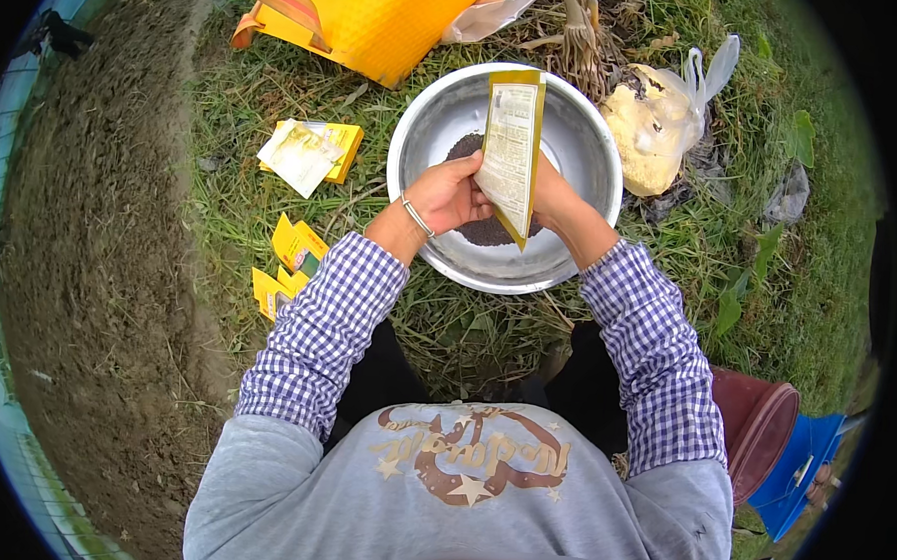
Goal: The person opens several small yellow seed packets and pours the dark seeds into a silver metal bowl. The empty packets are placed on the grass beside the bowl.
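Observation:
A large round metal basin (417, 128) stands on cut grass before me, with a heap of small dark grains (488, 233) on its bottom. Above it I hold a printed foil packet (513, 144), its back with small print facing up. My left hand (452, 194), with a bangle at the wrist, is at the packet's left side, fingers curled and thumb at its edge. My right hand (561, 198) is at the packet's right side; its fingers are mostly hidden behind the packet. Whether the packet's end is torn cannot be seen.
Left of the basin lie a yellow box with a pale packet (301, 157) on it and opened yellow boxes (294, 245). A yellow bag (370, 21) is beyond. A clear plastic bag of pale yellow powder (646, 131) sits at right. Dark red (764, 436) and blue (800, 472) buckets are lower right.

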A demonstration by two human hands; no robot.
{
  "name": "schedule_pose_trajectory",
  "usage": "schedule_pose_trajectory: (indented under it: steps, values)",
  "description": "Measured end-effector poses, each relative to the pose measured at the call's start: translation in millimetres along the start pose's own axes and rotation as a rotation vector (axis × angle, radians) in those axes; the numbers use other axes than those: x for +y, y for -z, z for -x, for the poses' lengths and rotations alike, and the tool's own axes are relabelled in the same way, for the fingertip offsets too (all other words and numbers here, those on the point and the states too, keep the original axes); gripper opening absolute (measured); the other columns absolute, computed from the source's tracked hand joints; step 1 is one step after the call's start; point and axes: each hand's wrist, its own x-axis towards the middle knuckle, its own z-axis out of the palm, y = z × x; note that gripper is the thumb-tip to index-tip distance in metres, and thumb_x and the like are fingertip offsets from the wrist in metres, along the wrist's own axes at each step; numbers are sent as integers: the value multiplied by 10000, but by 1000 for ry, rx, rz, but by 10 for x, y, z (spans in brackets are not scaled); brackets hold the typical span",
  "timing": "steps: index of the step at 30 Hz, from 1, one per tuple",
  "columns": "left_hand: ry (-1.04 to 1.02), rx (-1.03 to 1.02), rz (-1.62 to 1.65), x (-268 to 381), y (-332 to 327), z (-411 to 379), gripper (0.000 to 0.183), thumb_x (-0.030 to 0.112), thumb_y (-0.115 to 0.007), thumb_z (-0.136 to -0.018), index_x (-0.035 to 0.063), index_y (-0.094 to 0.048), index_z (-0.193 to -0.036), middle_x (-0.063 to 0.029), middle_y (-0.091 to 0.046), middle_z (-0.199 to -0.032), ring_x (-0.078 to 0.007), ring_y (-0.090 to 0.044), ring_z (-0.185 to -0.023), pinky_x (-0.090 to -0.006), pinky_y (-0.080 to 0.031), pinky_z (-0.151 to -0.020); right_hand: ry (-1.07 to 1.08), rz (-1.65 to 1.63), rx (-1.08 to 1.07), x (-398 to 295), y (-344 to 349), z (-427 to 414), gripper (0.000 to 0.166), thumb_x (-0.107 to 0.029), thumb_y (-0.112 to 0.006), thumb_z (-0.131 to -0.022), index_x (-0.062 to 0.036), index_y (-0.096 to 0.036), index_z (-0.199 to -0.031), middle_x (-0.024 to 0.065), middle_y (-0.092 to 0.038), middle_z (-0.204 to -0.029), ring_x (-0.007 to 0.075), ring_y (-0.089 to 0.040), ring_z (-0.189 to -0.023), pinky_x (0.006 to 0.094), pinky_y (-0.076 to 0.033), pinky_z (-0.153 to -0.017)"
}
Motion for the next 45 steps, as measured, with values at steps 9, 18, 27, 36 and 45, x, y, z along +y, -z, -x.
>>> schedule_pose_trajectory:
  steps: [9,18,27,36,45]
  values:
    - [142,159,53,-225,304,-182,271,275,-431,-986,48,-574,-1025,-44,-605,-880,-114,-493,-693,-227,-411,-557,-208,3,10,384,190,-182,289,-285,-640,-858,-25,-579,-968,58,-631,-721,95,-604,-570,199,-385,-401]
    - [-76,213,-173,-102,204,-86,201,283,-488,-966,116,-570,-1044,24,-589,-896,-93,-515,-722,-258,-434,-620,-78,-90,37,229,88,-175,242,-244,-580,-910,-62,-576,-1071,12,-603,-787,78,-566,-622,212,-420,-472]
    - [-198,32,-343,55,357,-43,219,315,-497,-966,114,-584,-981,38,-570,-870,-76,-496,-759,-238,-437,-665,51,214,56,161,52,-153,308,-230,-611,-897,-49,-591,-1146,17,-648,-931,70,-592,-752,223,-466,-624]
    - [-165,163,-423,27,303,-107,229,311,-500,-963,109,-606,-982,30,-561,-849,-88,-502,-787,-272,-428,-709,144,156,98,209,-80,-162,196,-234,-525,-954,-46,-566,-990,3,-605,-851,56,-538,-700,211,-441,-610]
    - [-218,173,-180,89,363,-110,204,280,-492,-966,111,-599,-1006,27,-558,-884,-103,-487,-820,-304,-408,-759,120,1,272,197,132,-292,227,-285,-464,-977,-102,-525,-857,-51,-504,-652,25,-398,-507,190,-273,-430]
